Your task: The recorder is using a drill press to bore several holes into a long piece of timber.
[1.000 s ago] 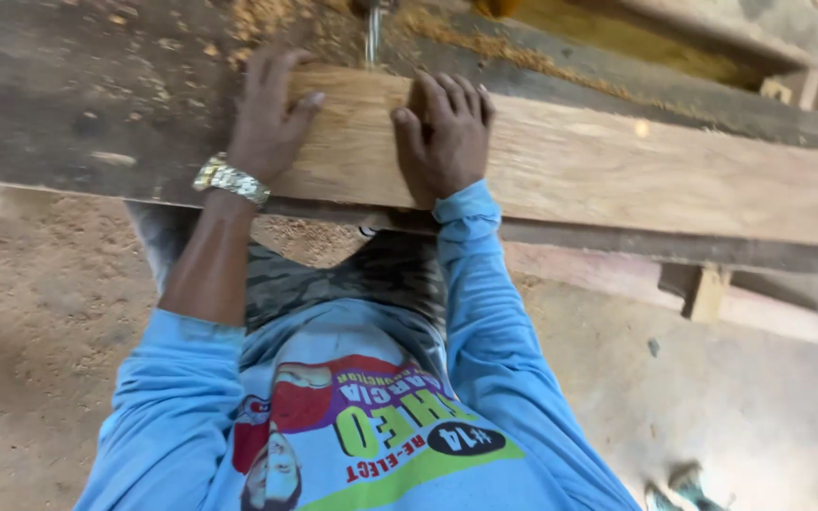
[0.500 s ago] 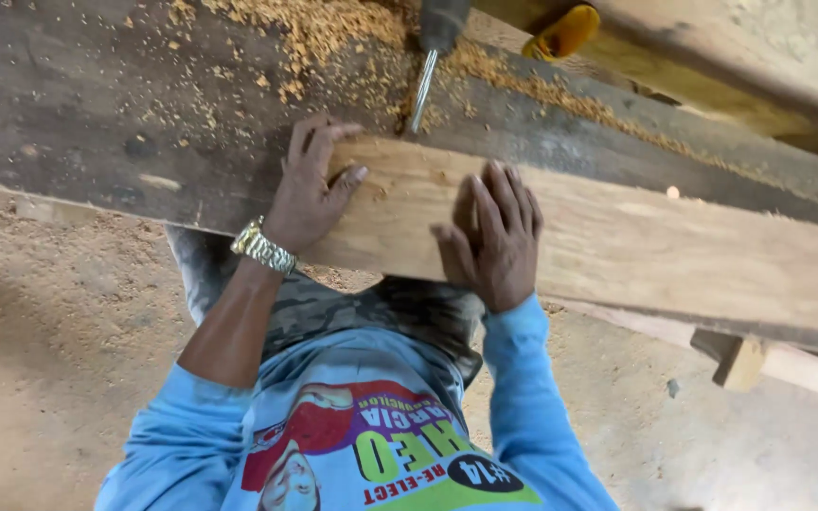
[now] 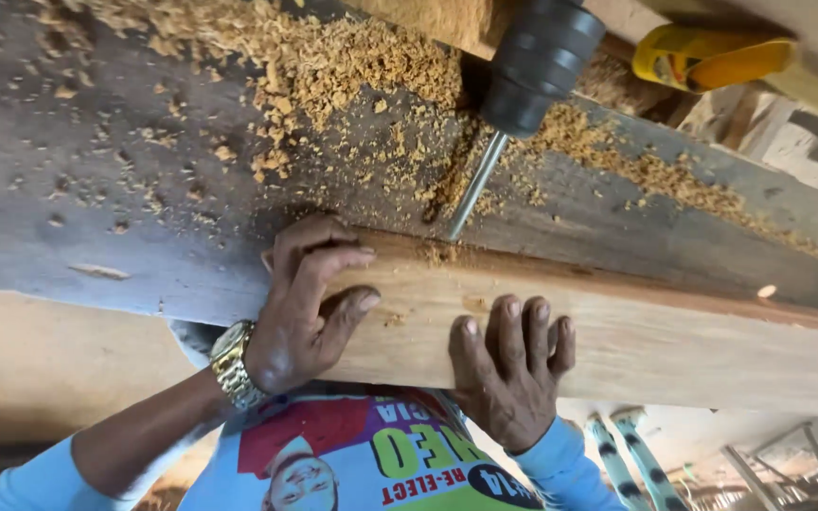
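Observation:
A pale wooden plank (image 3: pixel 636 331) lies along the near edge of a grey workbench (image 3: pixel 97 208). My left hand (image 3: pixel 310 308), with a gold wristwatch, curls its fingers over the plank's left end. My right hand (image 3: pixel 513 369) grips the plank's near face from below, fingers spread upward. A drill bit (image 3: pixel 473 189) slants down from a black chuck (image 3: pixel 542 61), its tip meeting the plank's far edge between my two hands.
Sawdust (image 3: pixel 352 66) is heaped on the bench around the bit. A yellow object (image 3: pixel 712 57) sits at the top right. Teal patterned items (image 3: pixel 631 445) and metal bars (image 3: pixel 788 464) lie on the floor at the lower right.
The view has closed in on the bench. My left hand went from lying flat to curling round the plank's end. The drill bit now touches the plank's far edge.

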